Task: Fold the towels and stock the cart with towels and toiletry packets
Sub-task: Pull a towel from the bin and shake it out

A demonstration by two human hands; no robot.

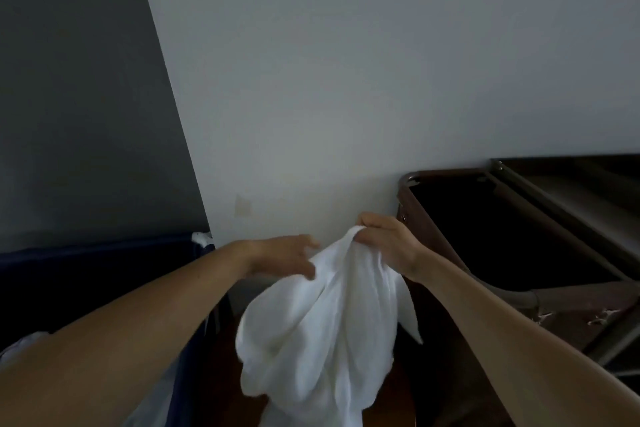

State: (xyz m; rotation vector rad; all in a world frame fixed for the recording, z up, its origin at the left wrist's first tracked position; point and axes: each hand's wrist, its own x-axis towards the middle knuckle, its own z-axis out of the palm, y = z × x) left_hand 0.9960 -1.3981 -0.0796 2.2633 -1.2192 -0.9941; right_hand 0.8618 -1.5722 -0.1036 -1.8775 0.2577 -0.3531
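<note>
Both of my bare forearms fill the bottom of the view, coming in from the lower left and lower right and meeting at a white towel (322,333) held up in the air in front of me. My right hand (388,243) has the towel by its top. Its fingers (369,227) are curled over and pinch a bunched peak of cloth, which is the highest point of the towel. From there the towel hangs down in loose, deep folds, and its lower end runs out of view at the bottom. 1 flap trails off to the right under my right wrist.

My left hand (284,256) is at the towel's upper left edge. Its fingers are stretched out and relaxed, with the thumb spread apart below them. They touch the cloth there but are not closed around it.

The towel hangs over a strip of brown floor (221,374), between 2 pieces of equipment. On the left is a dark blue bin (104,253), with something pale showing under my left arm that I cannot make out. On the right is a brown cart (554,226) with a metal frame and a dark open compartment. Both stand against a pale wall (346,80), and a dark grey wall (69,80) joins it on the left.
</note>
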